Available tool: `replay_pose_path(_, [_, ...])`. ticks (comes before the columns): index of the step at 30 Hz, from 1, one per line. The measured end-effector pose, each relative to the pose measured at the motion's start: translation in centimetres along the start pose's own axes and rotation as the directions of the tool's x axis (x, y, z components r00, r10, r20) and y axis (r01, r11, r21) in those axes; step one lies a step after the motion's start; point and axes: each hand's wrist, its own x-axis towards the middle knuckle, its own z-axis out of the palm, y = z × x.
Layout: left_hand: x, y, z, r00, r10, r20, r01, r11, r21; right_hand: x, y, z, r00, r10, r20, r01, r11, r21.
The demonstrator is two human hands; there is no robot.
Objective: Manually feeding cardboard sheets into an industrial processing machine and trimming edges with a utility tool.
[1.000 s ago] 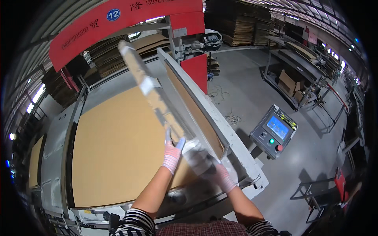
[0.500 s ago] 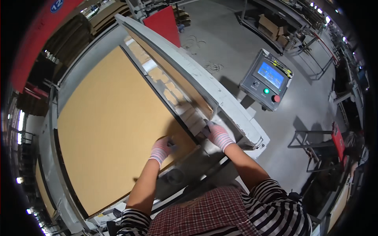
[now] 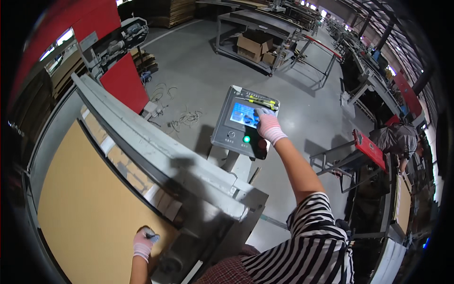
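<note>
Running lengthwise forward, the control panel (image 3: 243, 126) faces upward.

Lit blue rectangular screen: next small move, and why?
Perhaps a light fingertip press with the right pink-gloved hand, since it points at the lit blue rectangular screen, while the left pink-gloved hand is over the flat tan board.

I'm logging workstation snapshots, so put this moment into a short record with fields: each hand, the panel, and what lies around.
Right hand: gloved, finger at the blue screen; touch not certain
Left hand: gloved, fingers curled, over the brown sheet; contact unclear
Control panel: dark grey, green button lit, yellow-green tool near its top edge
Beside sheet: narrow patchy strip, then pale rail
Floor: loose cables
Background: open cardboard box on a low rack shelf
</note>
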Motion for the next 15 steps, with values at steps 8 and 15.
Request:
replay_pose_path(8, [0.9, -2.2, 0.5, 1.0, -0.01, -0.029, 0.004, 0.976, -0.219, 3.6, 1.2, 2.5, 0.997, -0.074, -0.03, 0.073, 0.997, -0.011])
replay_pose_path(15, [1.3, -1.2, 0.7, 0.999, -0.029, -0.021, 0.023, 0.966, -0.256, -2.4, 2.8, 3.5, 0.995, -0.076, -0.069, 0.075, 0.997, -0.026])
